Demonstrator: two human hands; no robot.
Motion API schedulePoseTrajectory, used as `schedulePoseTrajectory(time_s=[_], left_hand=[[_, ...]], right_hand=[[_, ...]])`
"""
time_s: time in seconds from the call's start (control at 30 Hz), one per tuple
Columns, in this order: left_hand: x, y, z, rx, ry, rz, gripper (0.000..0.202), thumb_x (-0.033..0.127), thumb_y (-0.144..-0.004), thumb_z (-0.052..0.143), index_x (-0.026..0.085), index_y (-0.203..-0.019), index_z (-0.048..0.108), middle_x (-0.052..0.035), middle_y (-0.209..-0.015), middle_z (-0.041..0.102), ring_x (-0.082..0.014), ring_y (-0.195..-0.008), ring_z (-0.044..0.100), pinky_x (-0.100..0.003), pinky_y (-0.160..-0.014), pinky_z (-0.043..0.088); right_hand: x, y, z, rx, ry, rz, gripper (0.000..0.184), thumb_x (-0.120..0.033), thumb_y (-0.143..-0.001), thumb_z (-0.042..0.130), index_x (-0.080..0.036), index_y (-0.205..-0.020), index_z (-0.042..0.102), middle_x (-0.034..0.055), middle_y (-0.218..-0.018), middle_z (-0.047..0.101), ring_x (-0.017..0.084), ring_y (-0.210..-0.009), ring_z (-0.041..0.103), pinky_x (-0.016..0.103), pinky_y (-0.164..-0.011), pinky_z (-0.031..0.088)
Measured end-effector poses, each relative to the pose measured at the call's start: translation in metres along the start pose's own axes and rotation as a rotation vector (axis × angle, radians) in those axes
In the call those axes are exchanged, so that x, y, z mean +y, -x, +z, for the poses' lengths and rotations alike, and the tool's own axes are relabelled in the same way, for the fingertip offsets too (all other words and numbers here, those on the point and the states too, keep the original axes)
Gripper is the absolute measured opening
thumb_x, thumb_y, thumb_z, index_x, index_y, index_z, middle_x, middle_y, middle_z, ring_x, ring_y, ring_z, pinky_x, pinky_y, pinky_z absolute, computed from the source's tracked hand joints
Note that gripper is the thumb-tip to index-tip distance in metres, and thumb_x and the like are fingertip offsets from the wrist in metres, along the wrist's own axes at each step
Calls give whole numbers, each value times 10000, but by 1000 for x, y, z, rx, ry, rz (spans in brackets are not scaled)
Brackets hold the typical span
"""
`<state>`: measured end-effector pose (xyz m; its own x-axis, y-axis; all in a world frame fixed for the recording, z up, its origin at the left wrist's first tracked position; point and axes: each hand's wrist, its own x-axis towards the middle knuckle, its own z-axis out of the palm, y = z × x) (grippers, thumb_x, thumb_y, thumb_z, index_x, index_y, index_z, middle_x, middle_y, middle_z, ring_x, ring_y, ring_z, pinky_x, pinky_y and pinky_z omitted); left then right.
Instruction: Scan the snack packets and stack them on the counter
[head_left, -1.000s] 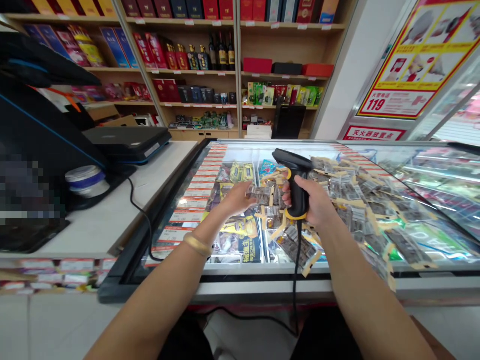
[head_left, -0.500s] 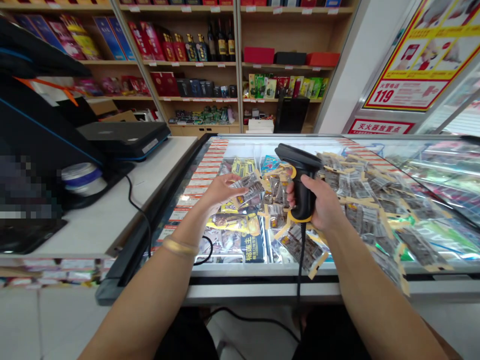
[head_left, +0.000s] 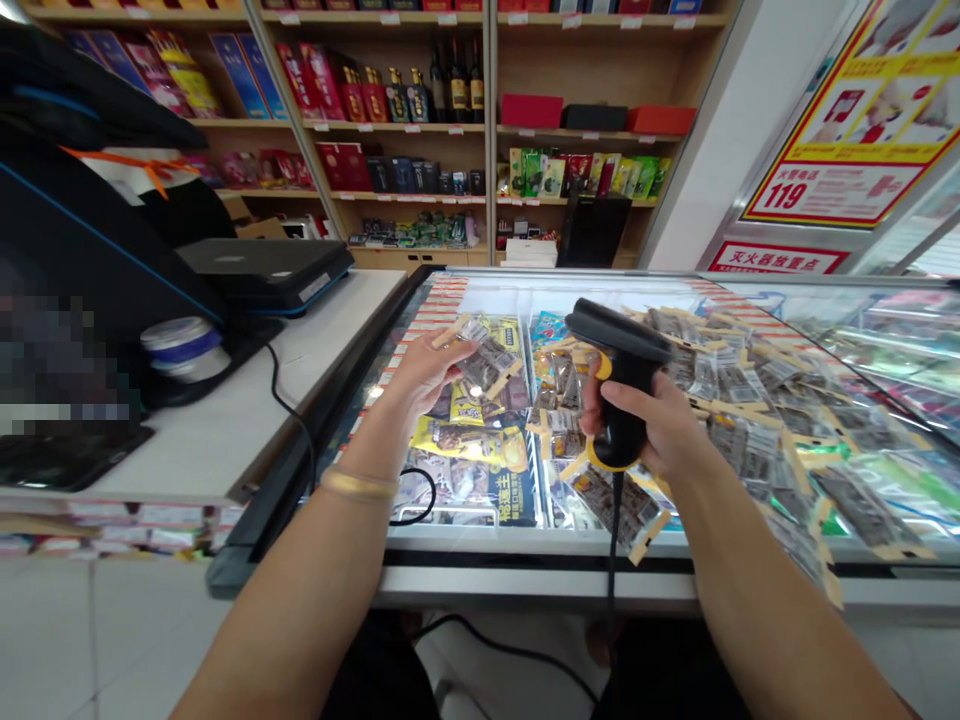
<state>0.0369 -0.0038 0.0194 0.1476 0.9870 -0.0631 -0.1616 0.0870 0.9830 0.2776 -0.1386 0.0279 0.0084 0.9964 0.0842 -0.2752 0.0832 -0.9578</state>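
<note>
My left hand (head_left: 431,372) pinches a small snack packet (head_left: 486,358), clear with dark contents and tan ends, above the glass top of a chest freezer (head_left: 450,540). Wrapped around the handle of a black barcode scanner (head_left: 621,385) with yellow trim is my right hand (head_left: 660,420). The scanner head points left, toward the packet, and its cable hangs down over the freezer's front edge. Similar packets (head_left: 742,445) lie in a loose heap to the right of the scanner, with several more beneath it. Through the glass below my left hand shows a yellow package (head_left: 469,440).
On the left, a white counter (head_left: 300,385) carries a black scale-like device (head_left: 262,270), a dark terminal and a roll with a blue band (head_left: 186,350). A black cable (head_left: 289,405) runs off the counter. Stocked shelves (head_left: 405,130) stand behind; a red-and-yellow sign (head_left: 840,120) is at right.
The packet in my left hand has turned and now lies tilted the other way, slightly left. My right hand with the scanner has shifted a little right and down. The view has swung slightly left.
</note>
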Motion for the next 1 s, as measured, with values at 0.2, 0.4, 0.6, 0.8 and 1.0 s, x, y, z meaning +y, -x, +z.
schedulePoseTrajectory(time_s=[0.2,0.4,0.6,0.8,1.0], left_hand=[[-5,0,3,1,82,103,626,458,-460,963,195,-982,739,-13,-824,756,-187,-743,713,-309,-685,557],[-7,0,8,46,130,215,575,462,-476,969,150,-898,733,-44,-829,778,-213,-790,741,-337,-754,593],[-8,0,9,73,119,177,575,449,-452,983,153,-870,723,-21,-762,762,-195,-707,729,-319,-681,593],[-9,-2,9,82,108,166,587,429,-462,979,148,-919,741,-38,-806,777,-224,-786,756,-340,-733,608],[-8,-2,10,91,115,163,549,402,-472,976,149,-899,740,-32,-792,769,-193,-746,738,-321,-724,597]], right_hand=[[2,1,7,-129,161,71,350,-462,-752,822,-185,-747,606,-3,-592,607,112,-444,534,252,-453,436],[7,-1,10,-148,252,123,361,-482,-759,818,-178,-778,624,-18,-570,578,109,-427,515,248,-450,403],[8,0,9,-173,264,161,352,-477,-782,800,-185,-765,603,-18,-567,574,110,-434,510,243,-445,392],[9,-1,7,-190,260,164,338,-457,-785,803,-181,-787,609,-20,-560,576,110,-429,509,241,-444,382],[8,0,8,-192,251,172,345,-463,-770,812,-187,-774,604,-25,-552,575,107,-414,506,242,-437,373]])
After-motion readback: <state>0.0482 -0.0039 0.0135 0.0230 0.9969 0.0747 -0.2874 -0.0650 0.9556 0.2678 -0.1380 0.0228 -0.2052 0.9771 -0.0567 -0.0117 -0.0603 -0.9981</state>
